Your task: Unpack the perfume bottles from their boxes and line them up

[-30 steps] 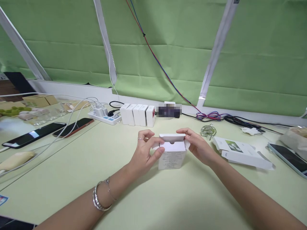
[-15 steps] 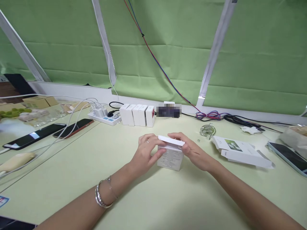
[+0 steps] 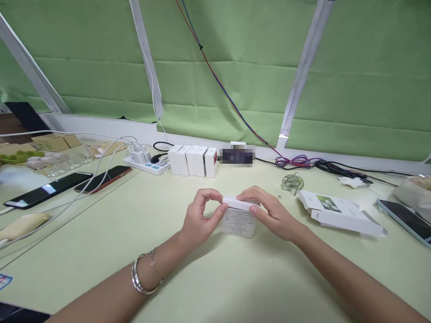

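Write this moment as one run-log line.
left hand: touching lid flap, left end | right hand: touching flap, right end | printed white carton: upright on table

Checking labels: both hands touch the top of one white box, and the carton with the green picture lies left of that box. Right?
Wrong side: the head view shows the carton with the green picture right of that white box. Left hand and right hand do touch the box's top.

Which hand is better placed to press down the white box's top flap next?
Probably the right hand: it reaches over the top flap of the white box, thumb at the front edge. The left hand only pinches the left end.
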